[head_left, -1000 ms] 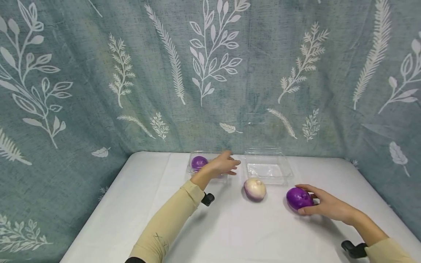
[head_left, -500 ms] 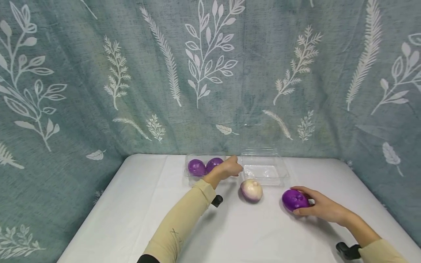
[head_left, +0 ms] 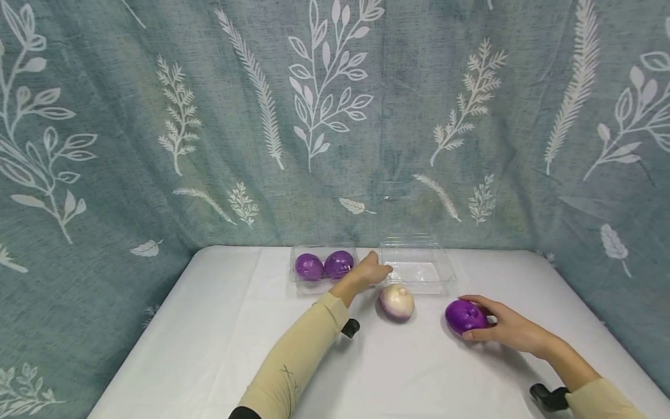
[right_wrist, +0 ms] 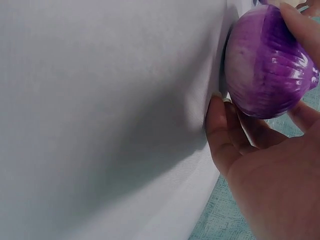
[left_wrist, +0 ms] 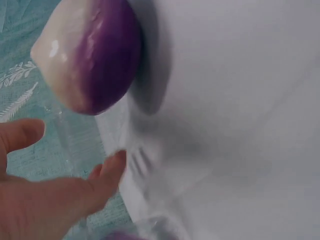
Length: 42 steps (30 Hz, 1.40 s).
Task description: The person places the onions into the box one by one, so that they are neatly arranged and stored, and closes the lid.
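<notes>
In the head view, my right hand (head_left: 506, 326) grips a glossy purple onion (head_left: 464, 318) on the white table, thumb and fingers around its sides. The right wrist view shows the onion's ridged skin (right_wrist: 272, 65) close up. My left hand (head_left: 370, 270) hovers between two clear plastic boxes, holding nothing; its thumb and fingers are apart in the left wrist view. Just right of and nearer than it sits a cream-and-purple turnip-like bulb (head_left: 396, 302). Two purple onions (head_left: 339, 265) lie in the left box (head_left: 306, 286). The right box (head_left: 445, 273) stands unfilled.
A white cloth covers the table (head_left: 220, 343). Behind it hangs a green-blue curtain (head_left: 387, 139) with white leaf prints, close against both boxes at the back edge.
My left hand has moved right, away from the left box, uncovering the second onion inside it. My right hand has kept its hold on its onion. The head view has shifted slightly.
</notes>
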Motion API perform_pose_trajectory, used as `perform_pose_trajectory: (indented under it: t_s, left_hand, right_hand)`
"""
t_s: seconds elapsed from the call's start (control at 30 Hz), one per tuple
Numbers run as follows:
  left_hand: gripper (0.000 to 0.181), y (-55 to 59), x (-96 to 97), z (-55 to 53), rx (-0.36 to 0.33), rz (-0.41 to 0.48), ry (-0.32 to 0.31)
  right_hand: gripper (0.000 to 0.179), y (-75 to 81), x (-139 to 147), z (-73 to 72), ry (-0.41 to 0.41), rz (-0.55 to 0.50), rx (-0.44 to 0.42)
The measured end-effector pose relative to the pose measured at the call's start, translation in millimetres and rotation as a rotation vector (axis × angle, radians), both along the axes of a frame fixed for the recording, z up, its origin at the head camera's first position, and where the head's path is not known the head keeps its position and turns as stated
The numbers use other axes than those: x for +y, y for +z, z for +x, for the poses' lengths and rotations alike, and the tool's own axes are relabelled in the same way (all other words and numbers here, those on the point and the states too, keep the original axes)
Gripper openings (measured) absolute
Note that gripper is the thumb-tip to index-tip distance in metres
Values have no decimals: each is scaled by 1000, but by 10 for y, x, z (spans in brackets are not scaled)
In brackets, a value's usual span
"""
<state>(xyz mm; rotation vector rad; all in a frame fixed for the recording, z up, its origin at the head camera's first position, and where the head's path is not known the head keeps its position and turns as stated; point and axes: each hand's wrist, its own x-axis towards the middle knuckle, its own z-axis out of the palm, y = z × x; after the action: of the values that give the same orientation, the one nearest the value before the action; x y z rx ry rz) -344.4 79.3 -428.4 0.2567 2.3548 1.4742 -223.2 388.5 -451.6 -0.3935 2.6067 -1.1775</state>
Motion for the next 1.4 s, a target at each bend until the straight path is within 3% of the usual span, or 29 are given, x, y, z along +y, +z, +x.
perform_pose_trajectory:
  t_s: [0.37, 0.5, 0.7, 0.87, 1.1, 1.4]
  left_hand:
    - [70, -166, -51, 21, 90, 23, 57]
    - [66, -218, -77, 45, 82, 40, 67]
    - [59, -277, -87, 27, 27, 256, 40]
    - [60, -305, -81, 10, 7, 347, 70]
    - [60, -311, -73, -3, -30, 411, 89]
    - [59, -313, -80, -9, -39, 430, 96]
  right_hand:
    - [82, 62, -7, -2, 9, -16, 15]
    - [82, 58, -1, 1, 4, -16, 6]
    - [81, 36, 11, -6, 1, -39, -6]
    - [81, 26, 0, -3, 3, -49, 2]
    - [81, 58, -15, -28, 3, -10, 49]
    - [80, 265, -192, -154, -15, -6, 162]
